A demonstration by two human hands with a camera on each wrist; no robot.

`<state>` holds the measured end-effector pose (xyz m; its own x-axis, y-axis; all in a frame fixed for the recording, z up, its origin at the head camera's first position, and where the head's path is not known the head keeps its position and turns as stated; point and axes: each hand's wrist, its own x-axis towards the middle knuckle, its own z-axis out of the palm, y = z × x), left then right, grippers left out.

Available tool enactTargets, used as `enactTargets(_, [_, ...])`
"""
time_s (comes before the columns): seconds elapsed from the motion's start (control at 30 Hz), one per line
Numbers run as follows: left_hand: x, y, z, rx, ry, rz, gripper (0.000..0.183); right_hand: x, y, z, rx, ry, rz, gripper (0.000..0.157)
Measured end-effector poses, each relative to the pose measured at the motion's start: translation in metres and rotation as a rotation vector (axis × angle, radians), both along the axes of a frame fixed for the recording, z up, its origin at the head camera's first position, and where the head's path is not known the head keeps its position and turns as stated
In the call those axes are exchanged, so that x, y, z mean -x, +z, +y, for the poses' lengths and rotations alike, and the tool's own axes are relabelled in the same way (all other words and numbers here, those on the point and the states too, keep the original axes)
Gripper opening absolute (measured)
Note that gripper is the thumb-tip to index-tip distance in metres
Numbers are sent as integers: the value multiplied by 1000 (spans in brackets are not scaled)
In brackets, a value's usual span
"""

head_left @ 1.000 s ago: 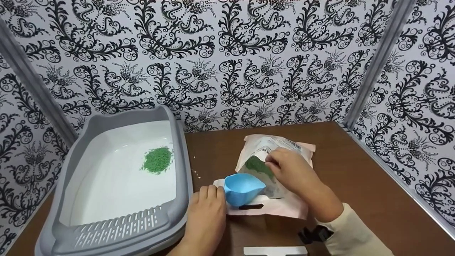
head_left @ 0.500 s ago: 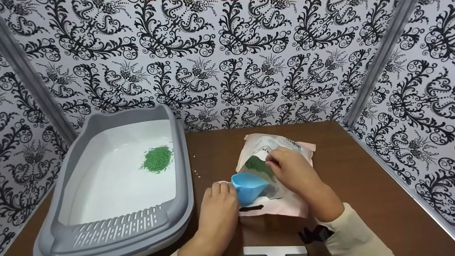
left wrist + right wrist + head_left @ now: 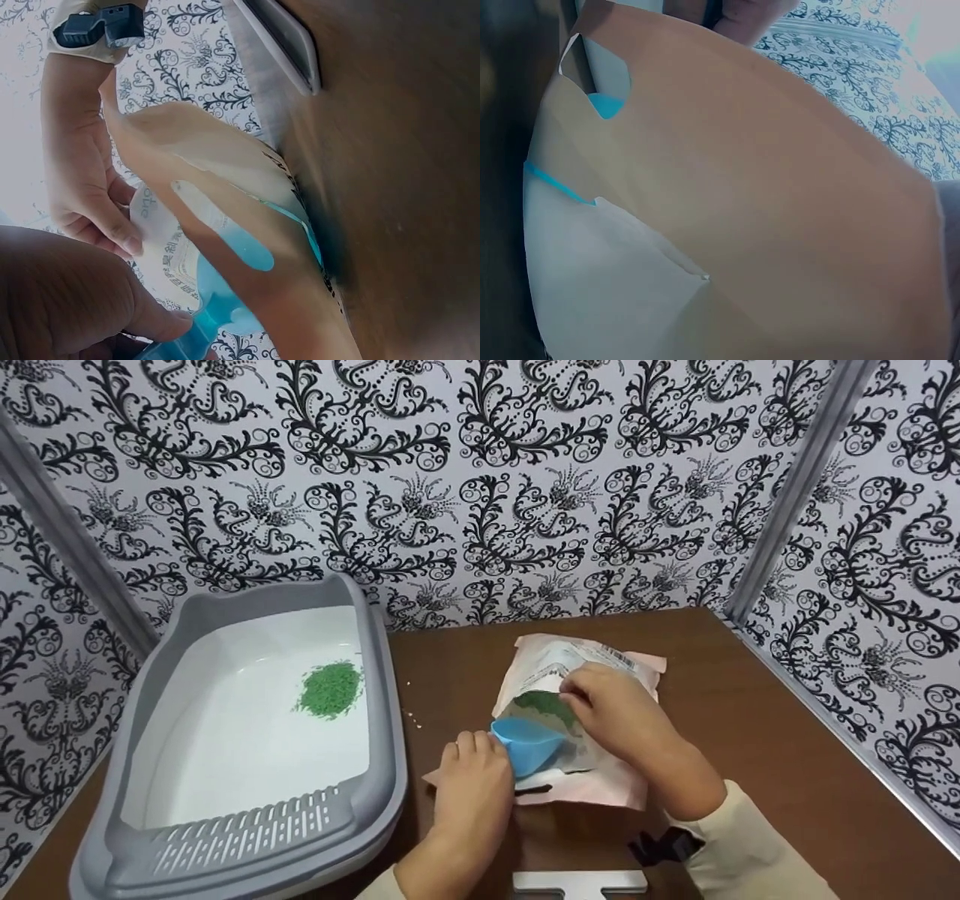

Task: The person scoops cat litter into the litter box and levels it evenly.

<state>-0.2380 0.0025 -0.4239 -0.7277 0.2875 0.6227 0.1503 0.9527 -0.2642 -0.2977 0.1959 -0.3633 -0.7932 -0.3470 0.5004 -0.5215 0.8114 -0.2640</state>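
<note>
In the head view a pink and white bag [image 3: 611,789] lies on the table, with green pellets [image 3: 546,705] showing at its opening. My left hand [image 3: 474,780] grips the handle of a blue scoop [image 3: 534,751], whose spouted cup is at the bag's opening. Thumb and handle also show in the left wrist view, where the scoop [image 3: 201,330] is partly behind the bag [image 3: 214,161]. My right hand [image 3: 622,705] pinches the upper edge of the opening. The right wrist view is mostly filled by the bag [image 3: 765,180].
A grey-rimmed litter box [image 3: 386,682] stands on the left, with a small heap of green pellets [image 3: 330,690] on its white floor. A few pale crumbs [image 3: 414,720] lie between box and bag. A white T-shaped object [image 3: 579,880] is at the front edge. Patterned walls [image 3: 517,495] surround the table.
My left hand has moved right with the scoop, bringing the cup further into the bag's opening and tilting it. My right hand keeps its pinch on the bag. The head view has shifted slightly.
</note>
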Motion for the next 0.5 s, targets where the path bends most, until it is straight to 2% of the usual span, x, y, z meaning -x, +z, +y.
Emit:
enactTargets(0.17, [2,2,-1,13,22,-53,13,1,-1,-3,3,18,-2,4])
enactTargets(0.4, [7,-1,4,22,12,-26,11,0,-2,0,10,40,8,4])
enactTargets(0.5, [9,-1,5,26,15,-76,13,0,-1,1,4,43,-5,4])
